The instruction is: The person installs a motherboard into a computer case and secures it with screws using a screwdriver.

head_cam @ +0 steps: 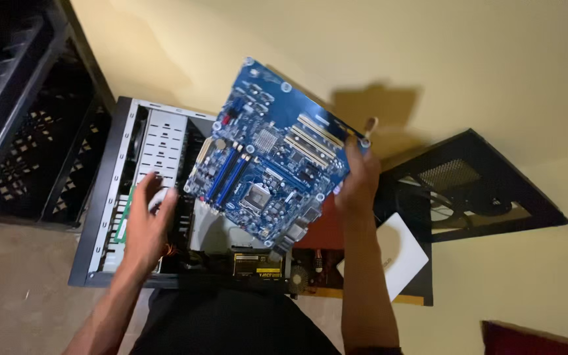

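My right hand [357,181] grips the right edge of a blue computer motherboard [274,154] and holds it tilted in the air above an open computer case [110,197]. The board shows a processor socket, blue memory slots and pale expansion slots. My left hand [146,220] hovers with fingers spread over the case's open interior, holding nothing. Inside the case I see a perforated metal drive cage [162,144] and a power supply with a yellow label [258,265].
A black side panel with a mesh vent [474,184] lies on the beige surface to the right. A white flat box [399,253] rests on a red and black item by my right forearm. Black crates [27,118] stand at the left.
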